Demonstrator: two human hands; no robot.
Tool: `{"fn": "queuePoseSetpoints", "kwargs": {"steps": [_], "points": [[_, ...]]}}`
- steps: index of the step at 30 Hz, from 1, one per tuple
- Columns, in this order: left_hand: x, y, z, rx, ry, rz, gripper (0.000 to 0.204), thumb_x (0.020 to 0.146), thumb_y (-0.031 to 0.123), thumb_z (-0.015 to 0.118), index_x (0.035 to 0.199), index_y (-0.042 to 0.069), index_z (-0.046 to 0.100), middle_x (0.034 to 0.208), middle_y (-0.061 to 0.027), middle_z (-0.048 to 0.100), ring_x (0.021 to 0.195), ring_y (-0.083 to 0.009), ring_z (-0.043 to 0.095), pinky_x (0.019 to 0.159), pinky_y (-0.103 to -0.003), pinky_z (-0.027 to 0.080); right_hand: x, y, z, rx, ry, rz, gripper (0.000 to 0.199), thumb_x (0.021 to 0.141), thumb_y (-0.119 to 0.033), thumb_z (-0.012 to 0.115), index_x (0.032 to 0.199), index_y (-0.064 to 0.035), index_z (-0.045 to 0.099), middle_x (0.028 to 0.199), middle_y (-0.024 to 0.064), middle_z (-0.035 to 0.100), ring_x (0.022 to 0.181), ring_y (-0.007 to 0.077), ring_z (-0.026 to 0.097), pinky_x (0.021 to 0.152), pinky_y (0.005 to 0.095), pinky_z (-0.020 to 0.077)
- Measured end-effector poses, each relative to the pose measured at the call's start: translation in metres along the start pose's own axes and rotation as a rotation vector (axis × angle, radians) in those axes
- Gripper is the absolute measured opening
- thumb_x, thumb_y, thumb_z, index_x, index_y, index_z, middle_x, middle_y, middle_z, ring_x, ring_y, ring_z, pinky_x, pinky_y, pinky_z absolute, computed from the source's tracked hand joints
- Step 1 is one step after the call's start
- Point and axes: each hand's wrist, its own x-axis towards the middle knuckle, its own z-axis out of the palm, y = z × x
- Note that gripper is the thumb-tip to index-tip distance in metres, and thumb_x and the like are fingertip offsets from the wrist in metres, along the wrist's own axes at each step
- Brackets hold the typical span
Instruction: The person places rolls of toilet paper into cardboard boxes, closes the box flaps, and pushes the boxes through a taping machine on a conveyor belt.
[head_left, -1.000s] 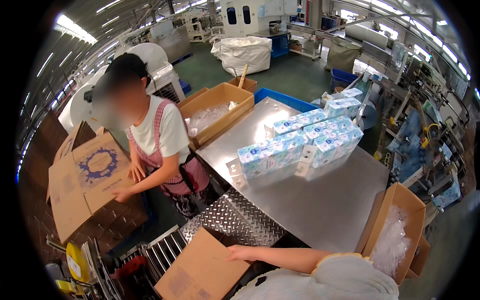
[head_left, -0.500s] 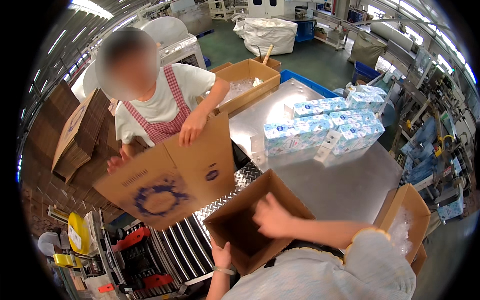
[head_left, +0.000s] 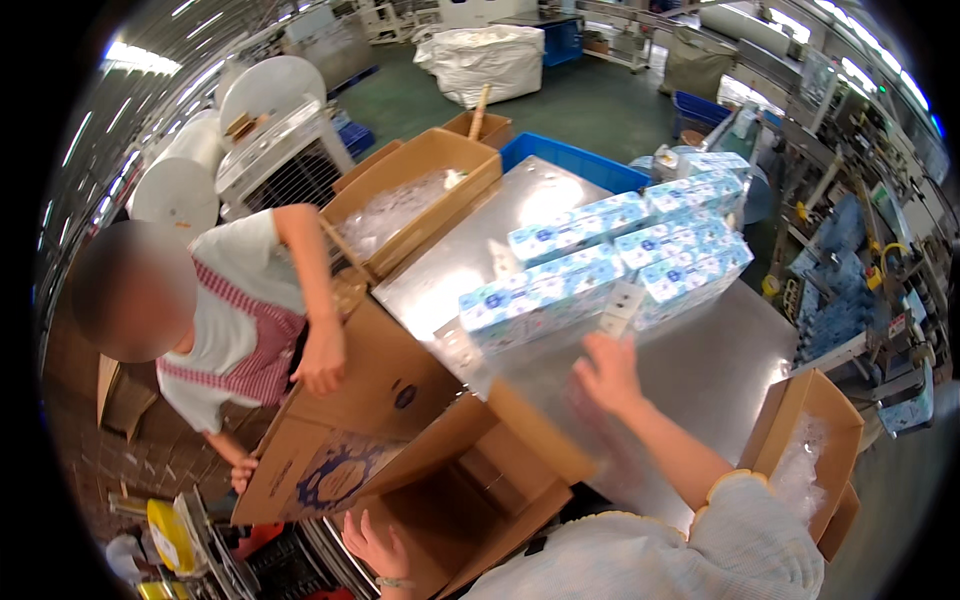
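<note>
The wearer's right hand (head_left: pixel 607 372) hovers with fingers spread over a clear plastic bag liner (head_left: pixel 545 395) that drapes from the edge of the shiny steel table (head_left: pixel 720 360) down into an open brown cardboard carton (head_left: pixel 470 490). The hand is flat and splayed, gripping nothing that I can make out; it may be pressing the film. The left hand (head_left: pixel 375 548), at about 7 o'clock of the carton, lies open against the carton's lower wall, fingers apart, steadying it rather than clamped on it.

The carton sits below the table's near corner, tipped so that its mouth faces up and toward 1 o'clock, to the table. Its long axis runs roughly from 7 o'clock to 1 o'clock.

Just beyond the right hand, at 12 o'clock, stand rows of blue-and-white wrapped tissue packs (head_left: pixel 600 265), touching one another. At 9 o'clock a co-worker in a white shirt and red striped apron (head_left: pixel 240 330) holds a second printed brown carton (head_left: pixel 345 430) by its flap, hard against the first one.

Risks, as I judge them: the film is loose and could slip off the carton's rim or bunch inside, since only a flat palm bears on it. The tilted carton is braced by one open hand and might slide or tip. The co-worker's carton, touching it, could nudge it out of line.
</note>
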Motion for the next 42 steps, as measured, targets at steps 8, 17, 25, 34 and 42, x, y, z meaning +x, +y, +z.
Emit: {"fn": "queuePoseSetpoints", "kwargs": {"steps": [8, 17, 25, 34, 42], "points": [[0.218, 0.277, 0.058, -0.603, -0.034, 0.73, 0.041, 0.079, 0.003, 0.075, 0.118, 0.002, 0.065, 0.138, -0.0217, 0.055, 0.127, -0.0432, 0.051, 0.109, -0.05, 0.04, 0.124, 0.268, -0.102, -0.172, 0.326, 0.627, 0.055, 0.084, -0.042, 0.075, 0.127, -0.0085, 0.065, 0.149, 0.0261, 0.046, 0.145, 0.047, 0.031, 0.113, 0.0596, 0.0365], [0.316, 0.387, 0.146, -0.094, -0.479, 0.626, 0.111, 0.054, 0.044, 0.097, 0.144, 0.007, 0.043, 0.123, -0.0191, 0.06, 0.119, -0.0384, 0.055, 0.102, -0.051, 0.042, 0.032, 0.171, -0.104, -0.049, 0.032, 0.33, 0.034, 0.088, -0.047, 0.072, 0.09, -0.0129, 0.074, 0.15, 0.0111, 0.05, 0.149, 0.0389, 0.032, 0.098, 0.0719, 0.0422], [0.271, 0.331, 0.042, -0.155, -0.068, 0.911, 0.075, 0.066, 0.018, 0.082, 0.133, 0.004, 0.053, 0.113, -0.0168, 0.058, 0.106, -0.0384, 0.055, 0.09, -0.049, 0.043, -0.099, 0.05, -0.126, -0.292, -0.038, 0.208, 0.075, 0.069, -0.033, 0.087, 0.134, -0.0089, 0.058, 0.12, 0.0141, 0.059, 0.124, 0.0339, 0.052, 0.111, 0.0649, 0.0312], [0.141, 0.153, -0.106, -1.459, -0.238, -0.086, 0.073, 0.076, 0.018, 0.082, 0.141, 0.003, 0.052, 0.132, -0.0172, 0.059, 0.121, -0.0374, 0.054, 0.103, -0.051, 0.042, -0.049, 0.008, -0.124, -0.198, 0.105, -0.098, 0.1, 0.068, -0.013, 0.084, 0.155, -0.0073, 0.035, 0.119, 0.0182, 0.054, 0.111, 0.0386, 0.054, 0.097, 0.0501, 0.0424], [-0.007, 0.04, -0.062, -1.159, -0.306, -0.1, 0.067, 0.081, 0.024, 0.083, 0.138, 0.003, 0.054, 0.134, -0.0165, 0.06, 0.122, -0.0358, 0.056, 0.105, -0.049, 0.043, -0.03, -0.089, -0.128, 0.347, 0.46, -0.348, 0.105, 0.064, -0.021, 0.092, 0.146, 0.0033, 0.032, 0.124, 0.0185, 0.047, 0.113, 0.0364, 0.051, 0.113, 0.0534, 0.0356]]}}
